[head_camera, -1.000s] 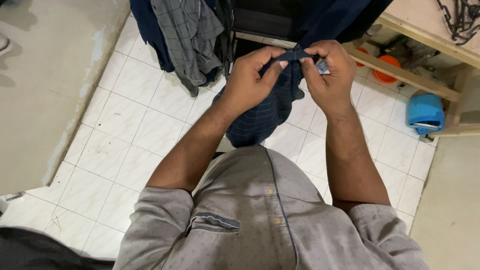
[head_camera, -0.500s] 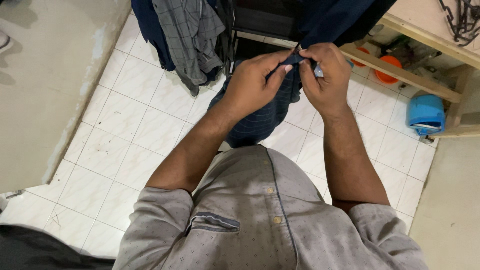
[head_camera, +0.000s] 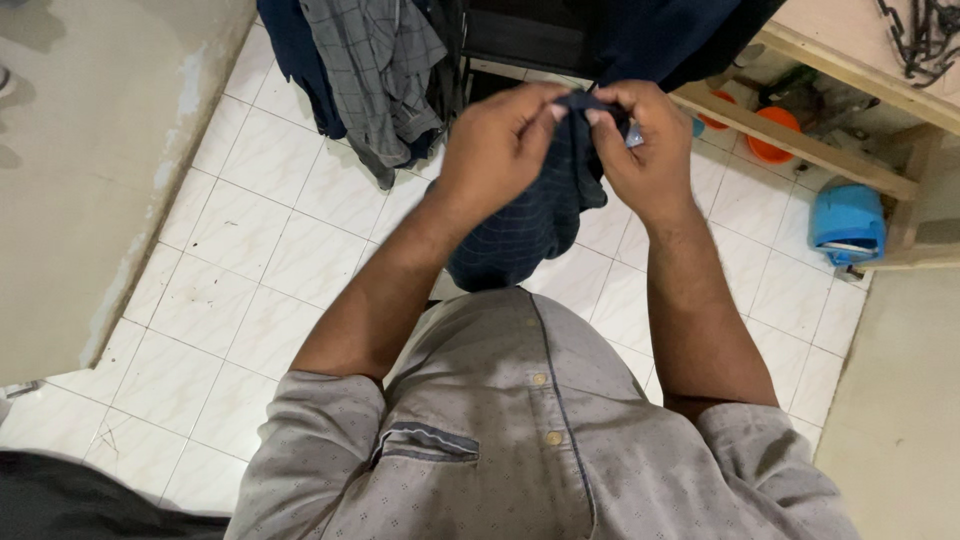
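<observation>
- left hand (head_camera: 497, 143): thumb and forefinger pressed together, pinching the top edge of a dark blue checked garment (head_camera: 530, 225); the remaining fingers are curled behind the fold.
- right hand (head_camera: 645, 150): thumb and forefinger pinching the same edge just beside the left hand's grip; a small pale blue object (head_camera: 634, 137) shows against the palm, too hidden to tell its kind.
- location: the garment is held in the air in front of the person's chest, above the white tiled floor (head_camera: 270, 240); its lower part hangs free below the two hands and does not visibly touch the tiles.
- handling, judged: the cloth drapes and bunches, so it looks soft, limp and light; it should not slip or break, but it offers no stiffness, so any part not pinched will sag. the firmest hold is likely the thickened hem or band at the top edge, where both hands now grip.
- count: two hands, both on one garment; one garment in hand.
- surroundings: one grey checked garment (head_camera: 375, 75) and other dark blue cloth (head_camera: 660, 35) hang ahead, number of pieces unclear; one wooden frame (head_camera: 800, 155) at the right; one blue container (head_camera: 848, 222) on the floor; two orange round things (head_camera: 772, 138) behind the rail, one half hidden; one chain (head_camera: 918, 35) at the top right corner.
</observation>
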